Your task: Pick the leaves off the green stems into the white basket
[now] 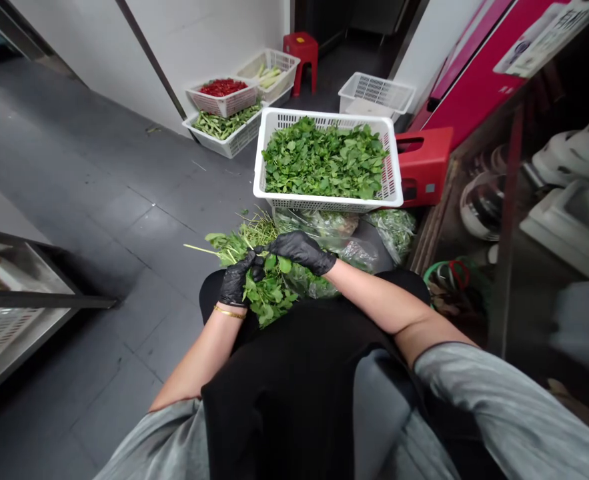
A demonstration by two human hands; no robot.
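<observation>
My left hand point(240, 276), in a black glove, is closed around a bunch of leafy green stems point(270, 293). The leaves hang below it over my lap, and one pale stem sticks out to the left. My right hand point(301, 252), also gloved in black, meets the left one from the right, its fingertips pinched together at the stems. What lies between those fingertips is too small to make out. Just beyond my hands is a pile of thin bare stems point(260, 229). A white basket point(328, 202) full of picked green leaves point(324, 160) stands farther ahead.
Clear plastic bags of greens point(394, 230) lie below the basket, beside a red stool point(424, 167). Farther back are baskets of red chillies point(223, 87) and green pods point(224, 124), plus another white basket point(374, 93). Metal shelving point(509, 233) flanks my right side; a steel rack point(49, 300) stands left.
</observation>
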